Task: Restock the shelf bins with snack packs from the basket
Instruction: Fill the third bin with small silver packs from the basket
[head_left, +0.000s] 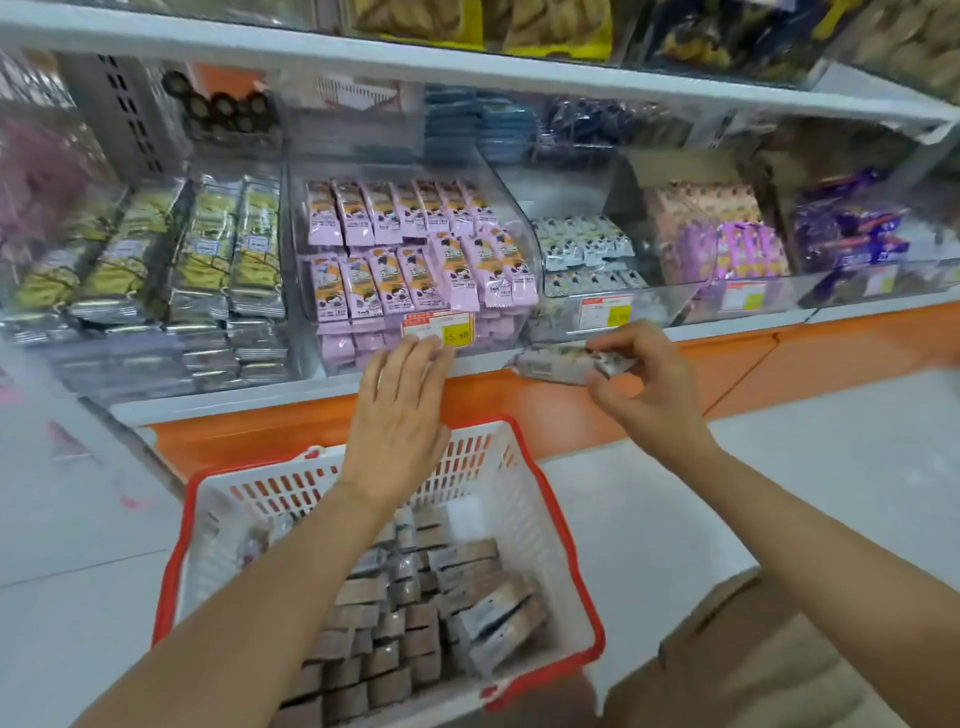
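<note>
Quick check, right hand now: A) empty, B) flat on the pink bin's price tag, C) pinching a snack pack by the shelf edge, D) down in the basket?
C: the right hand pinches a snack pack at the shelf edge, well above the basket.

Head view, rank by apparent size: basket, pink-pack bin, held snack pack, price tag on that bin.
1. basket (nearest the camera, which inflates it)
2. pink-pack bin
3. snack pack pinched in the right hand
4. price tag
</note>
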